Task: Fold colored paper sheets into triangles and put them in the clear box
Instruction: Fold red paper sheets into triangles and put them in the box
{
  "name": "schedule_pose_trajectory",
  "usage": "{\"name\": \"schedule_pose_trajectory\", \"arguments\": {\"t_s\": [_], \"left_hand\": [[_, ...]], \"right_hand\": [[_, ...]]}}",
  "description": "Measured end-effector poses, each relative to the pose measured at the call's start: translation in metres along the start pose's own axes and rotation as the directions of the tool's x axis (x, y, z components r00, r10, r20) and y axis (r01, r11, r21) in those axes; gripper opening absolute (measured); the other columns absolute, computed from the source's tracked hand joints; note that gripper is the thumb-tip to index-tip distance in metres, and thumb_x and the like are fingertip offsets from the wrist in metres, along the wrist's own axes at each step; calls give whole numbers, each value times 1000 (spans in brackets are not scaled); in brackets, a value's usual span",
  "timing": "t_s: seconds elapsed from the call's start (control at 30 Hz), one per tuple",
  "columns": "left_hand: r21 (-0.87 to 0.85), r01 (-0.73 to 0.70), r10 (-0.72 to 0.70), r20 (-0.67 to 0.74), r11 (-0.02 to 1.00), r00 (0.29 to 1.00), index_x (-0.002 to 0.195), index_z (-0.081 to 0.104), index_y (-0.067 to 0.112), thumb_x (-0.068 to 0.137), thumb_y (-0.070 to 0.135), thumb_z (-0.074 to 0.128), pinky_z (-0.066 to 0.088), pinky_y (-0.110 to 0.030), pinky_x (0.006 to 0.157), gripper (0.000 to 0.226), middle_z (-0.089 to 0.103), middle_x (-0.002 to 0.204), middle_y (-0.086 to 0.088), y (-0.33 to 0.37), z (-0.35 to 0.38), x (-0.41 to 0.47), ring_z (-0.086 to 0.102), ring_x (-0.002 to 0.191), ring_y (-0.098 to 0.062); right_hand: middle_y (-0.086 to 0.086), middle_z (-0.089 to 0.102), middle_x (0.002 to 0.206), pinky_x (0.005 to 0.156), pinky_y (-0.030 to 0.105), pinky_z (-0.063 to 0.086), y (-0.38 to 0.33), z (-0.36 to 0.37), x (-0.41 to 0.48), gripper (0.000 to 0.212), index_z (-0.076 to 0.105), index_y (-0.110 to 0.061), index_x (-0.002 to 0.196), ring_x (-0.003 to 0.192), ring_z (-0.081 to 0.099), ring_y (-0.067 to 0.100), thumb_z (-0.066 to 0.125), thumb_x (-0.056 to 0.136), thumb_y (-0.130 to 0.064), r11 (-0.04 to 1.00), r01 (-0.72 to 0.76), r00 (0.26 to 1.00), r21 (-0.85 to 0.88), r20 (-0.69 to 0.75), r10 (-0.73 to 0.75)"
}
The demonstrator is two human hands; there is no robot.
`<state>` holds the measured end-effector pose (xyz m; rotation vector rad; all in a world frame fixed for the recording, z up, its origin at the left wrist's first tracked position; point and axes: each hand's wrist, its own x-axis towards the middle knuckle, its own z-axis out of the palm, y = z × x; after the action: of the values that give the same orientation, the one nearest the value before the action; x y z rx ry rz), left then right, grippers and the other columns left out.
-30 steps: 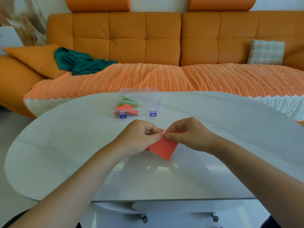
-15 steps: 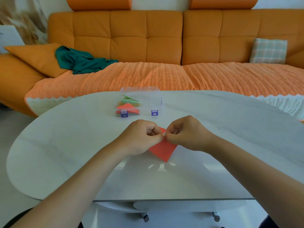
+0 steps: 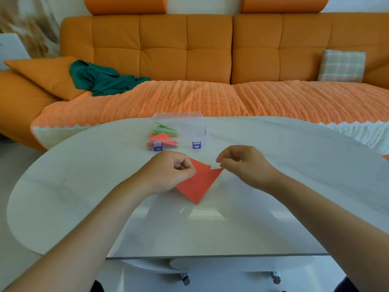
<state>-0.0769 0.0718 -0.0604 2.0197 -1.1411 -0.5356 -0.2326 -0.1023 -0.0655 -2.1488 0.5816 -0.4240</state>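
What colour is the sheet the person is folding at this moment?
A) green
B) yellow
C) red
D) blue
C: the left hand grips a red paper, and the right hand is close by its right tip.

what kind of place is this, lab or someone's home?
Most likely a home living room. An orange tufted sofa fills the background, with a plaid cushion and a green garment thrown on it. The work surface is a white oval table on castors, not a bench.
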Motion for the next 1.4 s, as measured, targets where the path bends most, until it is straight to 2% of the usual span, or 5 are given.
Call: {"name": "schedule_pose_trajectory", "arguments": {"t_s": [0.5, 0.63, 1.03, 1.17, 1.4], "left_hand": [[99, -17, 14, 26, 995, 1000, 67, 72, 22, 82, 20, 69, 44, -24, 62, 15, 64, 61, 14, 15, 16, -3, 54, 57, -1], [72, 15, -16, 25, 997, 1000, 63, 66, 11, 80, 10, 66, 41, -22, 56, 16, 54, 52, 14, 16, 12, -4, 48, 52, -4], [143, 121, -123, 9, 982, 992, 71, 70, 10, 85, 8, 63, 55, -28, 60, 16, 75, 71, 4, -2, -22, -13, 72, 69, -12], [58, 44, -38, -109, 997, 993, 71, 72, 22, 91, 19, 64, 52, -27, 69, 21, 75, 77, 11, 0, -15, -10, 69, 75, -5], [-133, 24, -20, 36, 991, 999, 84, 78, 23, 89, 20, 74, 50, -14, 70, 8, 76, 82, 10, 13, 15, -7, 67, 75, 0]], "right_hand": [[-12, 70, 80, 67, 11, 44, -3, 15, -4, 10, 75, -22, 87, 71, 57, 0, 68, 94, -24, 963, 232, 959, -137, 196, -203], [-18, 68, 75, 66, 11, 44, -2, 10, -2, 15, 72, -30, 81, 69, 59, -2, 67, 94, -24, 972, 196, 973, -126, 146, -178], [-13, 68, 71, 60, 10, 47, 12, -14, 9, 19, 70, -29, 80, 60, 58, 0, 64, 96, -21, 989, 49, 998, -137, 51, -42], [-16, 68, 69, 62, 15, 49, 1, -8, 4, 16, 73, -26, 79, 62, 59, 5, 69, 93, -21, 996, 57, 984, -75, 173, -44], [-6, 73, 72, 63, 20, 50, -8, -1, 1, 7, 76, -21, 81, 61, 59, 9, 75, 88, -21, 994, 85, 985, 63, 142, -93]]}}
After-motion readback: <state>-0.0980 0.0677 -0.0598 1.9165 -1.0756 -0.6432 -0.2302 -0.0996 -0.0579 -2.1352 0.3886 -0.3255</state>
